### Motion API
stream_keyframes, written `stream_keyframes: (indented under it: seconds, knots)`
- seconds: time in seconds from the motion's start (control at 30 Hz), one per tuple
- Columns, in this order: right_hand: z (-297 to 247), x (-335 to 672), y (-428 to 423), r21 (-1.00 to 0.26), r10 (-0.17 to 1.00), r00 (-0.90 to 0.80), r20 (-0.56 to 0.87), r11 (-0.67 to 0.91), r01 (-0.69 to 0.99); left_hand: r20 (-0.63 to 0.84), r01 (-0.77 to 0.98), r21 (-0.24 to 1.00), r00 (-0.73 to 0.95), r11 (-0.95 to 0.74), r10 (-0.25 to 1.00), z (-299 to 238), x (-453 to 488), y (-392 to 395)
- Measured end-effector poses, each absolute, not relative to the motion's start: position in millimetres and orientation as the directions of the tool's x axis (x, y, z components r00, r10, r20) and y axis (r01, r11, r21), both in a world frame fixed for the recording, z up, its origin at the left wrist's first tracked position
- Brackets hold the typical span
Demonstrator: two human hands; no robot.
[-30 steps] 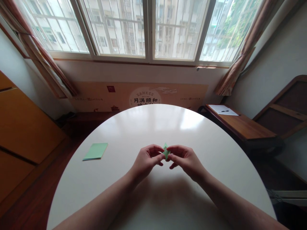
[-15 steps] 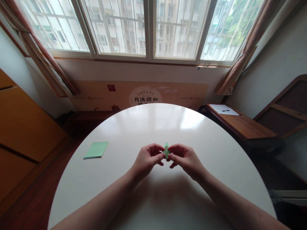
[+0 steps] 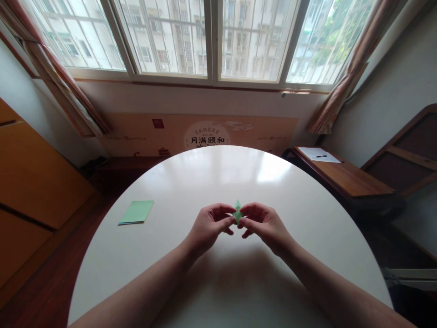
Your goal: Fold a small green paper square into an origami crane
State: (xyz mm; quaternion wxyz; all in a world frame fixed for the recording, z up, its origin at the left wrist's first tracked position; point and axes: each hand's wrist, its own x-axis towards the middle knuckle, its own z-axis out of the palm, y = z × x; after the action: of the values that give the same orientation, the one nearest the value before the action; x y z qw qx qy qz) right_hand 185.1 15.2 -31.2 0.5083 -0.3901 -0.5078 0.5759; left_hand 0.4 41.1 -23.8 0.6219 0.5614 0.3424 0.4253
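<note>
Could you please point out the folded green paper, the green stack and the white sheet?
Folded green paper (image 3: 238,214): head view, its visible middle.
Green stack (image 3: 137,212): head view, its upper face.
White sheet (image 3: 317,152): head view, near its middle.

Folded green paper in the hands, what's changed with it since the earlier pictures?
Nothing clear: the whole scene sits slightly higher in the picture, probably from the head camera tipping. Nothing was taken hold of or let go. The left hand and right hand still pinch the folded green paper, and the paper stack still lies on the table.
</note>
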Motion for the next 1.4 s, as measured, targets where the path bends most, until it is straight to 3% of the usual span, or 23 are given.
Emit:
stream_keyframes:
  seconds: [0.6,0.83,1.0,1.1,1.23,1.3,1.4]
  knots:
    - [-30.4,182.6,14.5,-0.975,0.982,-0.182,0.041,0.0,-0.22,0.093,-0.082,0.994,0.393,-0.066,0.915,-22.2,1.5,37.9]
    - [-26.9,183.5,14.4,-0.965,0.985,-0.165,0.059,0.014,-0.263,0.025,-0.143,0.989,0.378,0.031,0.925,-19.3,1.5,39.2]
    - [-26.8,183.9,14.5,-0.965,0.983,-0.162,0.081,0.037,-0.261,0.035,-0.118,0.993,0.392,0.013,0.919,-19.7,1.4,39.2]
    - [-27.4,183.8,13.9,-0.965,0.981,-0.161,0.11,0.066,-0.253,0.085,-0.03,0.996,0.413,-0.08,0.907,-20.0,0.1,39.5]
    - [-27.0,183.0,13.2,-0.971,0.979,-0.149,0.137,0.103,-0.216,0.256,0.17,0.924,0.394,-0.344,0.883,-17.1,-4.2,38.5]
    - [-27.6,182.1,13.1,-0.973,0.977,-0.148,0.153,0.123,-0.195,0.357,0.286,0.829,0.392,-0.481,0.848,-14.6,-6.8,37.3]
    - [-30.3,180.3,12.8,-0.973,0.972,-0.148,0.18,0.154,-0.174,0.528,0.457,0.592,0.402,-0.664,0.748,-11.9,-9.8,36.1]
